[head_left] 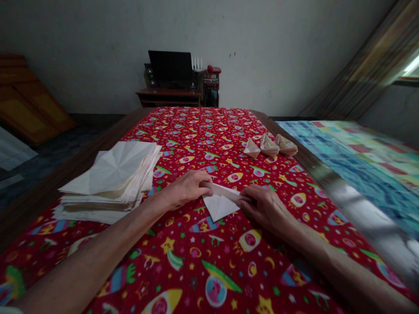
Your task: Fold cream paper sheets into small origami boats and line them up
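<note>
A white sheet of paper (220, 206), folded into a pointed shape, lies between my hands with its tip toward me. Along its far side runs a narrow folded band. My left hand (191, 187) pinches the left end of that band between thumb and fingers. At the right end, my right hand (262, 205) grips the band the same way, fingers closed. To the left is a thick stack of creased paper sheets (114, 168). Folded paper pieces (269, 146) stand in a group beyond my right hand.
A red patterned cloth (209, 131) covers the table. Against the far wall, a monitor (170, 69) and speakers stand on a desk (168, 92). A bed with a checked cover (356, 170) is on the right, and a wooden cabinet (32, 102) on the left.
</note>
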{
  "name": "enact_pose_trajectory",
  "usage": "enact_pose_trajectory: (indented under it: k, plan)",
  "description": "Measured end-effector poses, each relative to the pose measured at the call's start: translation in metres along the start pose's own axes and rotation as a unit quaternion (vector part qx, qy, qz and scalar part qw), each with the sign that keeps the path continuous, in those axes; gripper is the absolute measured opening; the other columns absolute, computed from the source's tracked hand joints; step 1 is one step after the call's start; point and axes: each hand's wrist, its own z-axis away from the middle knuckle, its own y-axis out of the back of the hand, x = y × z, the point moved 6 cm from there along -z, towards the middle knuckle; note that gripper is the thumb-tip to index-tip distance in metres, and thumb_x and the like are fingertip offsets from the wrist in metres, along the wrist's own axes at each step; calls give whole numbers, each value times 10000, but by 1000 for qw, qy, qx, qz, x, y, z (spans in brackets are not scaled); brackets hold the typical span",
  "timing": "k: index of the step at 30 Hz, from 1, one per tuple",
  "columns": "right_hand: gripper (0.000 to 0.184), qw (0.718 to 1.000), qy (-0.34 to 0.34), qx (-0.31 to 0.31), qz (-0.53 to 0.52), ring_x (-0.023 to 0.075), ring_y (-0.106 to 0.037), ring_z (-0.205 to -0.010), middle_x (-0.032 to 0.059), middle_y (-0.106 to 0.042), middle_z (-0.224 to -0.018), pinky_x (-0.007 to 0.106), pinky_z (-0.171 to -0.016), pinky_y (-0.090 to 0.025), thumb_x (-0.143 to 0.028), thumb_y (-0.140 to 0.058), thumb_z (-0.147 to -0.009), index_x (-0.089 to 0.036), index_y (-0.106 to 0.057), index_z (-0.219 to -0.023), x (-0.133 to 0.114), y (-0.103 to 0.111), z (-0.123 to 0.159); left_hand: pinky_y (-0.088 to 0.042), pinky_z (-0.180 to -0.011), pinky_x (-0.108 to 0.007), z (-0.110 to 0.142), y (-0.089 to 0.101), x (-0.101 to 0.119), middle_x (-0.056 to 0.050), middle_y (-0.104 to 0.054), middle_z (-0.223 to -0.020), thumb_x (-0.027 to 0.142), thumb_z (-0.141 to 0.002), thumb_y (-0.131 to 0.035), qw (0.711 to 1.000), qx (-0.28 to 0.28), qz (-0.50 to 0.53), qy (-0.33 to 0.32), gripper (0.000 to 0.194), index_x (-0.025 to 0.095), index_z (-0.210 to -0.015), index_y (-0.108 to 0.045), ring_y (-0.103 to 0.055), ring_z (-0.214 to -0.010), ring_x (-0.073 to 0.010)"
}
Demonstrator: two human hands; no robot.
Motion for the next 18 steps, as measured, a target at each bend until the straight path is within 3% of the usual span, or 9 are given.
enact_pose_trajectory:
  k: [5,9,14,18]
  plan:
    - [187,990,92,36,97,135,-447,-656,40,-531,-738,246,-566,-323,-189,-428,-937,-146,-593,-861,-13,-1,6,-391,-645,-211,6,2,0,12,-584,-713,110,-772,-622,992,58,-46,-98,86,148,-695,-610,-547,-700,-117]
    - [192,973,137,-6,185,172,-428,-712,63,-537,-785,263,-555,-318,-139,-454,-916,-147,-606,-1032,-24,-4,9,-431,-728,-249,14,1,1,-21,-589,-776,128,-836,-580,975,95,-96,-175,94,148,-748,-605,-549,-797,-147]
    - [267,954,170,-46,241,195,-431,-784,83,-544,-878,286,-603,-366,-149,-492,-897,-151,-560,-1155,-31,-4,10,-432,-865,-321,28,-6,15,-46,-610,-1028,138,-915,-464,939,84,-236,-237,236,216,-1073,-620,-530,-984,-178]
    - [302,950,178,-69,248,186,-431,-779,63,-532,-869,292,-624,-381,-143,-484,-893,-183,-532,-1189,-32,-5,10,-419,-925,-369,38,-15,28,-53,-588,-1134,136,-912,-468,917,23,-308,-253,332,231,-1223,-538,-507,-1056,-205]
